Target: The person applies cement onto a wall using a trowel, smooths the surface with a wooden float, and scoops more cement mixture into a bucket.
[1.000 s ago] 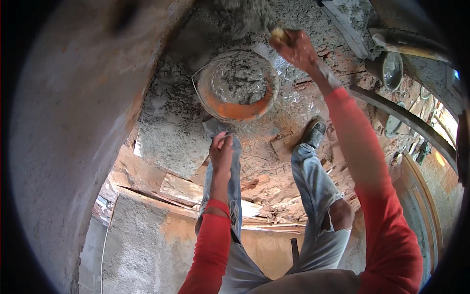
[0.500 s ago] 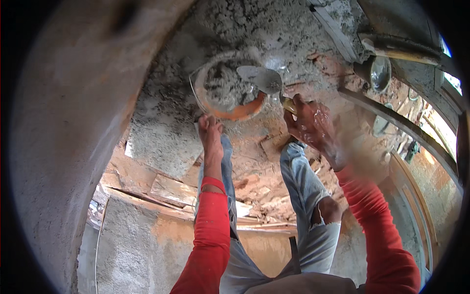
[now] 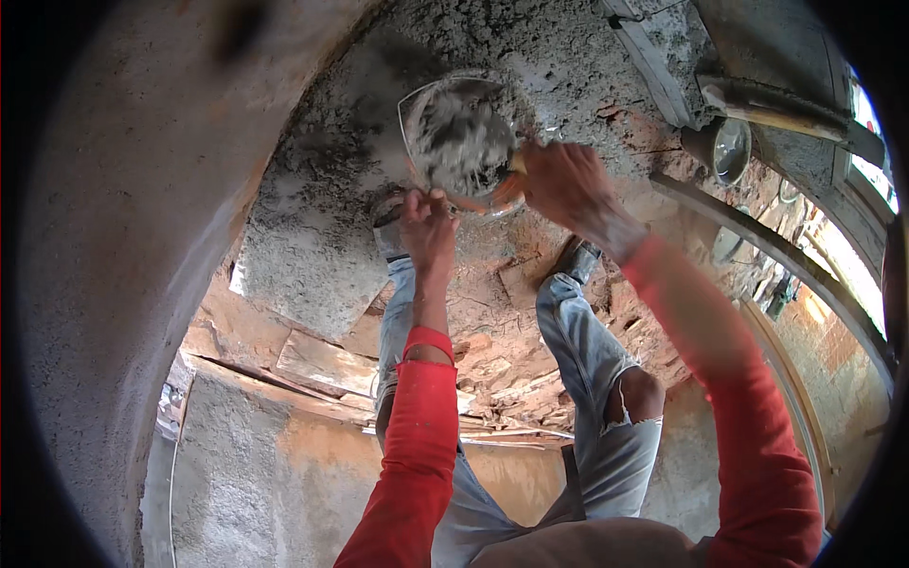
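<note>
Wet grey mortar (image 3: 459,137) fills a round orange bucket (image 3: 483,202) standing between my feet and a little ahead of them. Its thin wire handle (image 3: 403,112) lies along the left side. With fingers closed, my left hand (image 3: 429,227) grips the bucket's near-left rim. My right hand (image 3: 573,189) is wrapped round the yellowish handle of a trowel (image 3: 518,163) at the bucket's right edge. The trowel's blade is down in the mortar, blurred and mostly hidden.
Loose mortar (image 3: 331,180) covers the ground around the bucket. A rough wall (image 3: 161,237) rises close on the left. To the right lie a long narrow bar (image 3: 767,232) and a dark container with a shiny opening (image 3: 732,151). Broken brick and boards (image 3: 327,362) lie behind my feet.
My right hand has swung left and forward, bringing the trowel from beside the bucket into the mortar. The bucket and my left hand appear slightly farther right and forward.
</note>
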A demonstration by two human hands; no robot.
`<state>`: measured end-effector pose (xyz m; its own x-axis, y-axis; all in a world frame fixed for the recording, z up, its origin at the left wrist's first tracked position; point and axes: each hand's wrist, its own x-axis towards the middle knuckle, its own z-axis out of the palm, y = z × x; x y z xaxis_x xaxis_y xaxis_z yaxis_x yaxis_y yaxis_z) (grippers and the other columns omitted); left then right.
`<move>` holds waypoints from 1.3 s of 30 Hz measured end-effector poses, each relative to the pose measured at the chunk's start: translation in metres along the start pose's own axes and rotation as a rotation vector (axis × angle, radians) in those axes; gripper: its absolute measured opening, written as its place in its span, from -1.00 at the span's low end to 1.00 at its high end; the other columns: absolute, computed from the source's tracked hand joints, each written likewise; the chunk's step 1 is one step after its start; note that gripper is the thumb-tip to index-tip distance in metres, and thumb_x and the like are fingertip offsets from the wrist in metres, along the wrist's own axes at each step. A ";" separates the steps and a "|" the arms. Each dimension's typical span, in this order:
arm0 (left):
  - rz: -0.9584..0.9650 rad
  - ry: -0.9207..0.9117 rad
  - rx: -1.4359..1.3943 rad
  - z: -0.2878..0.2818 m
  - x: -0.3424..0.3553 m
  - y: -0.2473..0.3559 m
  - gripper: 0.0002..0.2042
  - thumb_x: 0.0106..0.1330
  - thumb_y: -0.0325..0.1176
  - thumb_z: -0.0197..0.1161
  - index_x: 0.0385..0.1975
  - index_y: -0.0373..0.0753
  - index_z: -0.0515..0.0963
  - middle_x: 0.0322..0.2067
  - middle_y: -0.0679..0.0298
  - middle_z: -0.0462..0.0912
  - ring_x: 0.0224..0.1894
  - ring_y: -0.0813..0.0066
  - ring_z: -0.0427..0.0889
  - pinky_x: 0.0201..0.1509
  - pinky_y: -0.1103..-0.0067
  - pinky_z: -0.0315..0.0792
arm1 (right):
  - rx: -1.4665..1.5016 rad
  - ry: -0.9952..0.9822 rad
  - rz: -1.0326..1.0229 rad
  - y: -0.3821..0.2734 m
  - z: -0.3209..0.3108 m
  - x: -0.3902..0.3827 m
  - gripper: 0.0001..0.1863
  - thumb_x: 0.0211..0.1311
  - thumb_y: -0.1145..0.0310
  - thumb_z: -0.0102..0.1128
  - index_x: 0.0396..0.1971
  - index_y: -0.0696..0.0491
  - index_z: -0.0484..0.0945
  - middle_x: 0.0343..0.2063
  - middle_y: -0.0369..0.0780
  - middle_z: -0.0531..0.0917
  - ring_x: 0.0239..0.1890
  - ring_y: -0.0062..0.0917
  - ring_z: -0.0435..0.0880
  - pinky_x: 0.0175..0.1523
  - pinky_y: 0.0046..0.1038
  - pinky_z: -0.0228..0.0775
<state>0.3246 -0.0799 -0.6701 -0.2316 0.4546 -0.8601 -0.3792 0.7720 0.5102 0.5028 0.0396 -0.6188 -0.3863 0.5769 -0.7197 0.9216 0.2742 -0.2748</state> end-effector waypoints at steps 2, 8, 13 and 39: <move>0.010 -0.042 -0.054 0.018 0.001 0.006 -0.73 0.54 -0.23 0.21 -0.34 -0.12 0.27 -0.36 0.47 0.36 -0.31 0.62 0.45 0.02 0.32 0.60 | -0.044 -0.152 0.041 -0.010 -0.009 0.015 -0.55 0.44 0.00 0.14 -0.36 0.13 0.69 -0.51 -0.12 0.71 -0.40 -0.43 0.78 -0.20 -0.16 0.68; 0.009 0.034 0.008 -0.009 0.002 0.014 -0.72 0.54 -0.20 0.21 -0.35 -0.14 0.28 -0.36 0.44 0.34 -0.30 0.59 0.45 0.11 0.25 0.62 | -0.247 0.160 -0.287 -0.006 0.008 -0.012 -0.64 0.53 0.19 -0.03 -0.25 0.15 0.64 -0.58 -0.22 0.62 -0.57 -0.51 0.65 -0.51 -0.39 0.56; 0.055 0.005 0.007 0.011 -0.004 0.003 -0.69 0.53 -0.15 0.23 -0.37 -0.15 0.31 -0.39 0.44 0.33 -0.32 0.59 0.46 0.07 0.29 0.62 | -0.251 -0.081 -0.003 0.033 -0.038 0.036 -0.75 0.52 0.36 -0.01 -0.07 0.16 0.61 -0.55 -0.24 0.67 -0.62 -0.50 0.63 -0.56 -0.45 0.57; 0.064 0.030 -0.018 0.031 -0.003 -0.008 -0.70 0.52 -0.22 0.23 -0.40 -0.16 0.30 -0.50 0.51 0.31 -0.46 0.73 0.27 -0.40 0.60 0.34 | 0.212 -0.361 -0.077 0.061 0.069 0.022 -0.73 0.30 0.24 0.22 -0.22 0.17 0.65 -0.36 0.01 0.70 -0.30 -0.16 0.73 -0.20 -0.13 0.55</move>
<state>0.3564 -0.0733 -0.6714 -0.2825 0.4889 -0.8253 -0.3788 0.7336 0.5642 0.5528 0.0158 -0.6954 -0.4506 0.2437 -0.8588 0.8927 0.1200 -0.4344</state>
